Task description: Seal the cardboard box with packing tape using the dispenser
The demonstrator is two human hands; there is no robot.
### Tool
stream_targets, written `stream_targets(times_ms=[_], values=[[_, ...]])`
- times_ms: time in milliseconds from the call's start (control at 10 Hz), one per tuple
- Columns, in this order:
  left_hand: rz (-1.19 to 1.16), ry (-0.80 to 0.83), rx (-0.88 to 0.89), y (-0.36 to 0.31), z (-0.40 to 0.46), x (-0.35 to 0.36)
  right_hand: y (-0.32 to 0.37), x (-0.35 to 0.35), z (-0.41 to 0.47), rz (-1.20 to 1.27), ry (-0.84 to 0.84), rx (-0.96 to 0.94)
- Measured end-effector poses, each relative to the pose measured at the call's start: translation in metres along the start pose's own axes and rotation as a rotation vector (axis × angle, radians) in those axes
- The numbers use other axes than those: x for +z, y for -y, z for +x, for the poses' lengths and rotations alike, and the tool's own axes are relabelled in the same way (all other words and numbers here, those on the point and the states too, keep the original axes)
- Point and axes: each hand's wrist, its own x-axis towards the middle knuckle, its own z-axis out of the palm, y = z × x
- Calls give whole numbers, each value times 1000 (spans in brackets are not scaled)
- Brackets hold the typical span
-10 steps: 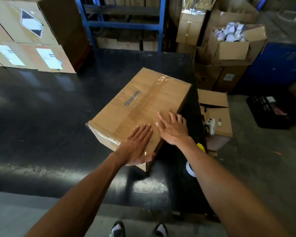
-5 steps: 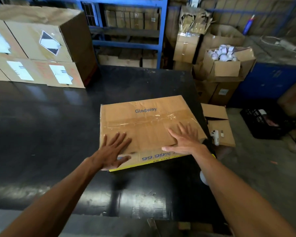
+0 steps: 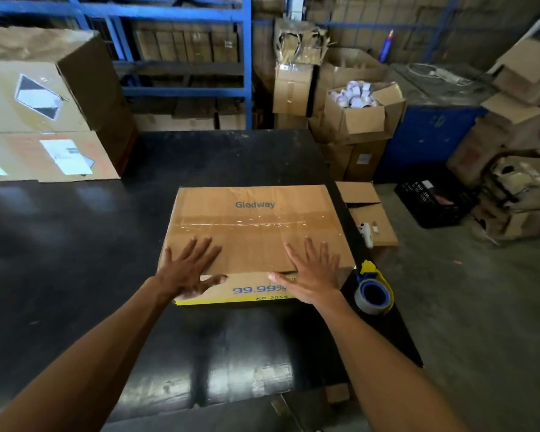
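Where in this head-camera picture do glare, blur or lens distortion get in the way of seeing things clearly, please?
Head view: pale glare patches lie on the glossy black table near its front edge and beside the stacked cartons; the clear tape strip on the Glodway box glints; the wide lens bows the blue shelving and the edges; both forearms stretch large; the background is soft, while the tape dispenser stays readable.

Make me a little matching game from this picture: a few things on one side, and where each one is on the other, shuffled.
Things:
1. left hand
2. right hand
3. tape dispenser
4. strip of clear tape

Places:
A. on the black table, right of the box
B. flat on the cardboard box, near right corner
C. across the middle of the box top
D. flat on the box, near left corner

Pairs: 1-D, 2-B, 3-A, 4-C
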Motion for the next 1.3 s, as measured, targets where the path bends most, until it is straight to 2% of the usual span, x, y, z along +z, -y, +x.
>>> stream_targets(times_ms=[600, 1200, 1300], values=[[-29, -18, -27, -14, -3, 7, -2, -4, -6, 35, 56, 22], [-56, -47, -65, -29, -10, 11, -13, -16, -1, 72, 93, -35], [-67, -250, -60, -35, -24, 22, -20, -8, -8, 187, -51, -34]])
